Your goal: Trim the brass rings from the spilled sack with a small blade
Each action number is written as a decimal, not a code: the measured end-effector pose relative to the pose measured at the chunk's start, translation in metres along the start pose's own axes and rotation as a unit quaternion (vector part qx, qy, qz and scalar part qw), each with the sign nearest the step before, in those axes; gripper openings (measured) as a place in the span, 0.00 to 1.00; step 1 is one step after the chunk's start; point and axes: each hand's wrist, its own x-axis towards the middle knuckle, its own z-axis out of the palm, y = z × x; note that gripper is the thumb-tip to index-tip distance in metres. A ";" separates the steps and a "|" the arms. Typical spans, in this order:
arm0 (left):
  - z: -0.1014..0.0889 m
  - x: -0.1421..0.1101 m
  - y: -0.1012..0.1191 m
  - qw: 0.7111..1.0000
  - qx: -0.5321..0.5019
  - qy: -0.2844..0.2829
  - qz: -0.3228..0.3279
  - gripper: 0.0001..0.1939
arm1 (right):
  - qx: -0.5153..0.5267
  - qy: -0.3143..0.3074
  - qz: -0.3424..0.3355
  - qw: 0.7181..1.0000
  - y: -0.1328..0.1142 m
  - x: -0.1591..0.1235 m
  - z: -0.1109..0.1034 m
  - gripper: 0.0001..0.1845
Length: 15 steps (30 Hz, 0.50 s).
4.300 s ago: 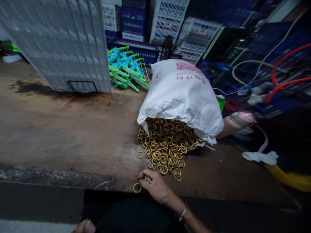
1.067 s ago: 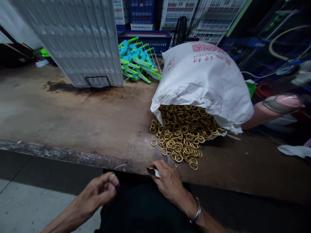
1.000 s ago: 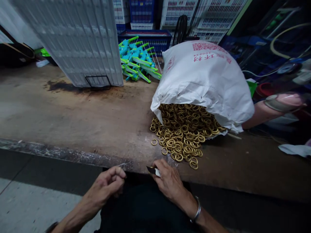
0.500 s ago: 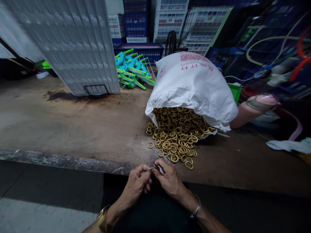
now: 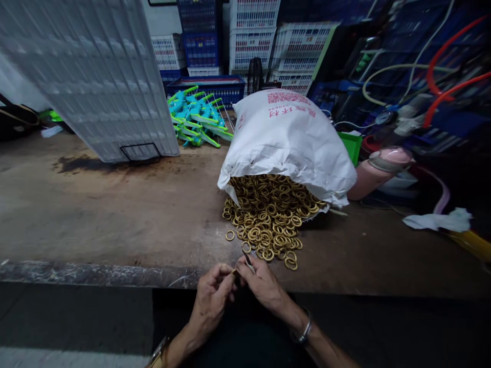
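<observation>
Both my hands meet just beyond the table's front edge, below the pile of brass-coloured rings [image 5: 268,237]. My left hand [image 5: 210,299] pinches one ring [image 5: 233,271] between thumb and fingers; only a bit of it shows. Fingers of my right hand [image 5: 264,287] touch or nearly touch that ring. A slim pointed tool [image 5: 248,260] with a dark tip is gripped in my right hand, its tip upward; its exact kind is unclear. The rings spill from the open mouth of a white woven sack [image 5: 287,135] lying on the table.
A translucent ribbed panel [image 5: 103,82] stands on the wooden table [image 5: 115,214] at the left. Green and turquoise plastic parts [image 5: 201,120] lie behind. Stacked crates [image 5: 253,48] line the back. A pink bottle-like object [image 5: 378,171], hoses [image 5: 433,76] and a white cloth [image 5: 439,220] are at the right.
The view has shifted, so the table and sack appear further left and slightly lower. In my right hand the pointed tool now stands more upright. The ring remains pinched.
</observation>
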 end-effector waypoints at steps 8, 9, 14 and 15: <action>-0.002 -0.003 0.002 0.970 -0.192 -0.097 -0.110 0.13 | -0.002 0.004 -0.028 1.000 -0.002 0.003 0.002 0.12; -0.002 -0.003 0.002 0.970 -0.196 -0.096 -0.107 0.13 | -0.003 0.007 -0.029 1.000 -0.002 0.003 0.001 0.11; -0.004 -0.002 -0.003 0.977 -0.184 -0.078 -0.073 0.13 | -0.122 0.063 -0.051 0.989 0.005 0.002 -0.003 0.10; -0.004 -0.001 -0.004 0.979 -0.181 -0.073 -0.066 0.13 | -0.161 0.059 -0.058 0.984 0.006 0.001 -0.004 0.09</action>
